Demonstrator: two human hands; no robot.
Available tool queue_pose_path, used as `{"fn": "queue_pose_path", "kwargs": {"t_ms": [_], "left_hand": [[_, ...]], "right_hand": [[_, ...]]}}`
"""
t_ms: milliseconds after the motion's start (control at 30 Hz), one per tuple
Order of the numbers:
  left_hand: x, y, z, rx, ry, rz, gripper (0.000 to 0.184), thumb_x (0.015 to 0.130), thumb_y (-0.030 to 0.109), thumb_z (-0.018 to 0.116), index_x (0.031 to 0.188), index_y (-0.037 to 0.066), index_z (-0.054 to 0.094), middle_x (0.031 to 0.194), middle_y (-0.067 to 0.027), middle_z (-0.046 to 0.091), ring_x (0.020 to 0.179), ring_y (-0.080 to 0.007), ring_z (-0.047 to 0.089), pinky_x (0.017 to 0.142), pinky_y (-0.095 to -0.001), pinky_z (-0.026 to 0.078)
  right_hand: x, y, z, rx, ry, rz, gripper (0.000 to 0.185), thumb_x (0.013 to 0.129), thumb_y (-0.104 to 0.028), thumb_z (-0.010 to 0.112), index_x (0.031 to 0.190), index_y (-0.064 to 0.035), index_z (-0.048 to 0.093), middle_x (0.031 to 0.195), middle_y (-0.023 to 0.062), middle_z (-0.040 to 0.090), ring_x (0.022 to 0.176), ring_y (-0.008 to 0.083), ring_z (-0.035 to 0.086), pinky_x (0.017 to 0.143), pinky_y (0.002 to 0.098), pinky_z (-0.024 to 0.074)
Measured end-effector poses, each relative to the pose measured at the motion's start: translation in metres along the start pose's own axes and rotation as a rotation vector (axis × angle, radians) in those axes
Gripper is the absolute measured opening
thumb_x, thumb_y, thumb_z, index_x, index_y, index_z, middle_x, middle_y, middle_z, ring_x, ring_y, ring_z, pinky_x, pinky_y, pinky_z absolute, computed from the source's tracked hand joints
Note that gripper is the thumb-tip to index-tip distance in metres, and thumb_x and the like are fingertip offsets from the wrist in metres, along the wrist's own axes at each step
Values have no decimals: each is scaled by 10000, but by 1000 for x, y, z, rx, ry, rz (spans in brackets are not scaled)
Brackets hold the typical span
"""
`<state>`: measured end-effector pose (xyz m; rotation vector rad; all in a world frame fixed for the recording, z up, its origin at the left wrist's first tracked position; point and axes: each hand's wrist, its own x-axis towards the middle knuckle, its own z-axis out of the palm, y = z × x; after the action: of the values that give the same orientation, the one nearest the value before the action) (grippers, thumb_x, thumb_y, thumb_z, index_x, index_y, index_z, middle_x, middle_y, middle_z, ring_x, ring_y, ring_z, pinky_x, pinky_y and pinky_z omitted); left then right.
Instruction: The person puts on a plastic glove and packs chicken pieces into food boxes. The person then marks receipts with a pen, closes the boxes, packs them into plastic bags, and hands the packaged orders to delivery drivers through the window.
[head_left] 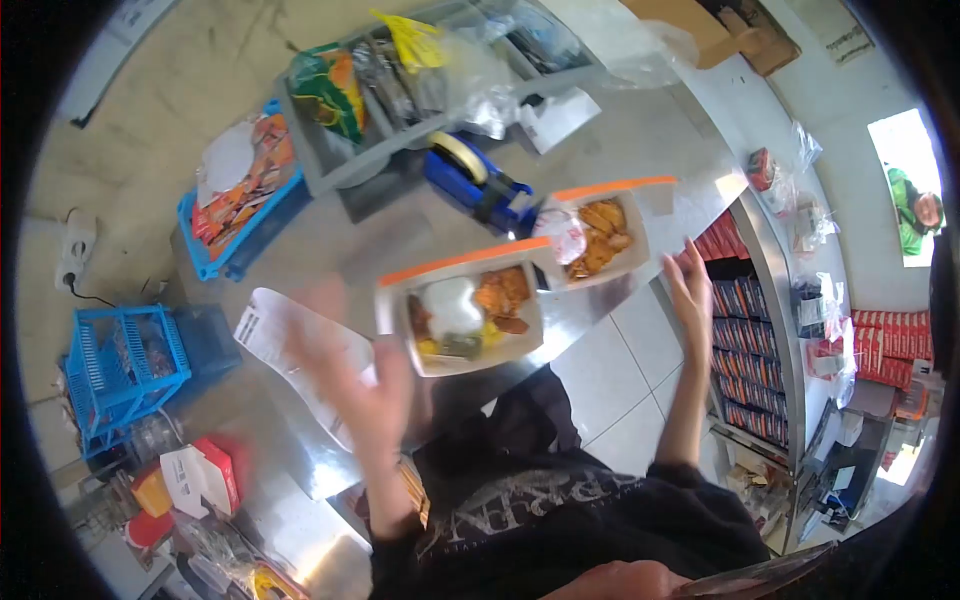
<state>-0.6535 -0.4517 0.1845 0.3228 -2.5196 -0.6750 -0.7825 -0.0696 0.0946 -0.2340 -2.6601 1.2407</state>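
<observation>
My left hand (350,385) is blurred by motion beside a food box (462,312) and over a long printed paper slip (290,335); its fingers look spread. That open box has an orange rim and holds rice, fried pieces and something yellow and green. To its right, a second open box (600,235) contains fried pieces and a round wrapped item. My right hand (688,280) is raised just right of this second box, apart from it, fingers apart and holding nothing. Behind the boxes stands a blue tape dispenser (480,185).
A grey divided bin (340,175) of packets stands at the back, with a blue basket of sachets (240,230) beside it. Blue crates (125,365) are at left. Shelves of red packs (750,340) stand right. A person in green (908,215) shows through an opening.
</observation>
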Motion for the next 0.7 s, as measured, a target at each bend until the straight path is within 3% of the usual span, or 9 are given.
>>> {"fn": "queue_pose_path", "kwargs": {"t_ms": [67, 133, 200, 300, 333, 400, 533, 600, 700], "left_hand": [[54, 106, 50, -67, -259, 271, 649, 693, 77, 613, 1316, 91, 432, 1351, -152, 382, 1276, -360, 303, 1051, -491, 217], [91, 149, 147, 111, -132, 558, 562, 684, 93, 638, 1230, 74, 505, 1205, -166, 513, 1132, -332, 482, 954, -448, 366], [147, 175, 188, 158, -827, 109, 438, 688, 155, 675, 1105, 75, 567, 991, -139, 618, 876, -291, 624, 788, -382, 483], [176, 181, 219, -228, -997, 230, 391, 681, 249, 708, 1013, 82, 586, 821, -98, 650, 647, -259, 646, 649, -327, 518], [169, 186, 232, -482, -1228, 79, 433, 655, 333, 723, 1007, 112, 603, 1014, -130, 626, 861, -278, 632, 737, -371, 504], [131, 210, 272, -340, -905, 522, 554, 590, 384, 750, 1042, 110, 584, 1185, -135, 536, 1073, -326, 525, 800, -417, 479], [95, 241, 324, 186, -641, 605, 702, 527, 450, 768, 1088, 90, 550, 1252, -128, 459, 1168, -379, 409, 847, -455, 447], [104, 240, 325, 163, -1028, 518, 834, 466, 496, 779, 1130, 63, 518, 1205, -117, 487, 1125, -397, 434, 842, -452, 451], [146, 231, 335, -42, -1345, 411, 891, 418, 517, 789, 1134, 55, 528, 1177, -104, 501, 1070, -379, 463, 863, -449, 439]], "right_hand": [[42, 63, 44, -368, -230, -279, 355, 855, -175, 569, 1128, 49, 543, 834, 104, 651, 625, 116, 586, 503, 230, 476], [68, 26, 40, 195, -469, 280, 296, 848, -142, 561, 1078, 43, 572, 814, 105, 644, 648, 111, 601, 508, 205, 481], [97, 36, 12, 209, -558, 297, 330, 866, -181, 568, 1100, 53, 573, 820, 96, 637, 634, 118, 605, 533, 202, 500], [135, 72, -24, 693, -663, 378, 411, 896, -292, 565, 1142, 37, 574, 853, 95, 656, 666, 133, 632, 581, 230, 525], [146, 78, -31, 785, -721, 501, 351, 897, -244, 557, 1088, 48, 594, 820, 89, 653, 649, 122, 627, 551, 225, 520], [160, 99, -26, 488, -808, 254, 305, 906, -183, 484, 1077, 44, 595, 839, 86, 646, 590, 92, 598, 509, 205, 519], [170, 81, -4, 142, -781, 373, 220, 872, -109, 511, 1023, -8, 635, 745, 71, 642, 551, 110, 607, 447, 220, 505], [157, 104, 11, 219, -531, 250, 205, 868, -114, 526, 984, -3, 654, 724, 73, 643, 574, 124, 622, 460, 230, 511], [156, 71, 2, 238, -521, 295, 202, 859, -134, 579, 964, 17, 662, 745, 120, 666, 542, 128, 606, 450, 257, 479]]}}
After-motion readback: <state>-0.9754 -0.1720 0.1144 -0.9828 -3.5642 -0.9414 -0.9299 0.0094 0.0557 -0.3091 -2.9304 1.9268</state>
